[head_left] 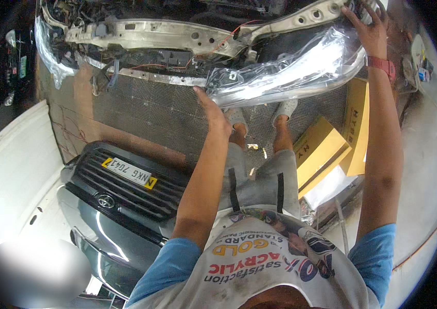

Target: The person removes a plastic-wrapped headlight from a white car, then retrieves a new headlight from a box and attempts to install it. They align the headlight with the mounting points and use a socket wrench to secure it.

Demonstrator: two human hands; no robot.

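Note:
A clear headlight [295, 67] wrapped in shiny plastic film sits at the front corner of an opened-up car, below its pale metal crossmember [156, 33]. My left hand [214, 114] holds the headlight's inner lower corner; the thumb points up beside it and the other fingers are hidden behind the plastic. At the headlight's outer upper end is my right hand [372, 31], fingers spread over the edge where lamp and body meet. A thin orange wire [236, 31] runs across the crossmember.
A dark front bumper with grille [131, 188] and plate lies on the floor to my left, near a white curved panel [12, 149]. Yellow cardboard boxes [321, 152] stand to the right of my legs. Another plastic-wrapped headlight [51, 49] is at the car's far left.

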